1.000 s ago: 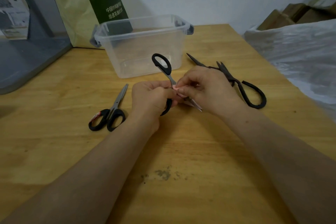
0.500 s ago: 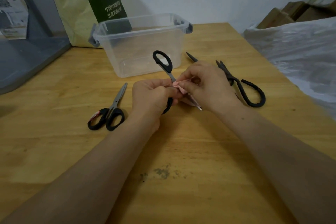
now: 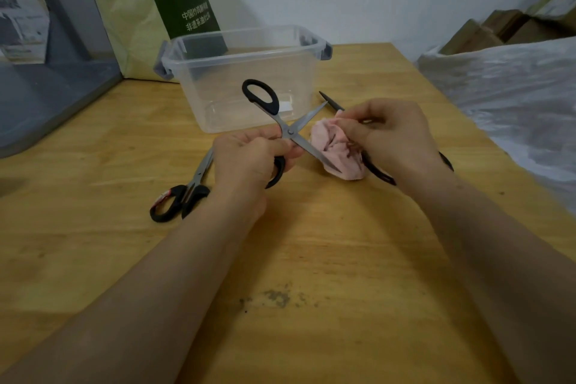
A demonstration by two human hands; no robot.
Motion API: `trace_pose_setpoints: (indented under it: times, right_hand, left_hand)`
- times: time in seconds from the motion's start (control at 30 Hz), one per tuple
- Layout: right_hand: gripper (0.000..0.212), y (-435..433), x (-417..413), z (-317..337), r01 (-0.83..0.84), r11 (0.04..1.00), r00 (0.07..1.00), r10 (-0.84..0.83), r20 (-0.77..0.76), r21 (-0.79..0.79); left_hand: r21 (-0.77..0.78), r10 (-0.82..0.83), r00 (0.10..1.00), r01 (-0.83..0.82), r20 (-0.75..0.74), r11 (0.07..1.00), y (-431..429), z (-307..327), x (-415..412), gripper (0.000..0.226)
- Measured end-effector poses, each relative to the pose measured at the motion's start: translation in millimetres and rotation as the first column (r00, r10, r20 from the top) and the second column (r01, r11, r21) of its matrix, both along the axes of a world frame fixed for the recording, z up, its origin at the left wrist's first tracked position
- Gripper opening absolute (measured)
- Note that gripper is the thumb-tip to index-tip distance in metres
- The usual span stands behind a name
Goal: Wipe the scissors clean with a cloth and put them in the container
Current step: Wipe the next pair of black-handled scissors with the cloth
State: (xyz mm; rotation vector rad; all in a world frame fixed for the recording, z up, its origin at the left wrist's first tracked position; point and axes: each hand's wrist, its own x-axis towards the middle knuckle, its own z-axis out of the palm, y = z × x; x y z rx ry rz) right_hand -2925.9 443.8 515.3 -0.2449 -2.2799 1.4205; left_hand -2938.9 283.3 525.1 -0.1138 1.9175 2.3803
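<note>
**A:** What fills most of the view?

**B:** A wooden table (image 3: 311,259). A clear plastic container (image 3: 218,87) stands on it, toward the far edge, with no lid on.

**A:** And the hands?

**B:** The left hand (image 3: 249,156) has its fingers curled round the lower handle of the scissors (image 3: 291,132). It holds them above the table, just in front of the container, with the blades spread wide. The right hand (image 3: 392,137) pinches a crumpled pink cloth (image 3: 330,143), and the lower blade's tip lies against it.

**A:** Anything smaller?

**B:** A black pair (image 3: 378,176) lies behind the right hand, partly hidden. A smaller closed pair (image 3: 187,193) lies on the table just left of the left hand.
</note>
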Motion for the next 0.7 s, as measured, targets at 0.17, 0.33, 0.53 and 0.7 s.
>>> trace_pose_setpoints:
  times: [0.17, 0.33, 0.53, 0.7]
  right_hand:
    - [0.008, -9.5, 11.7, 4.7, -0.275, 0.833, 0.927, 0.363, 0.098, -0.48]
    - [0.028, -19.5, 8.6, 3.7, -0.267, 0.895, 0.941, 0.322, 0.104, -0.357]
    - [0.015, -8.0, 9.7, 8.0, -0.238, 0.935, 0.945, 0.286, 0.161, -0.261]
    - [0.016, 7.1, 7.6, 5.6, -0.006, 0.969, 0.989, 0.042, 0.142, -0.246]
  left_hand:
    - [0.023, -0.006, 1.0, 0.006, -0.006, 1.0, 0.3, -0.3, -0.1, 0.018]
    - [0.067, 0.042, 0.999, -0.044, 0.029, 0.997, 1.0, -1.1, -2.6, 0.018]
    - [0.17, 0.077, 0.993, -0.091, 0.088, 0.981, -11.1, 5.8, -8.8, 0.013]
    - [0.137, 0.197, 0.98, -0.199, 0.031, 0.97, -22.4, 8.6, -18.3, 0.016]
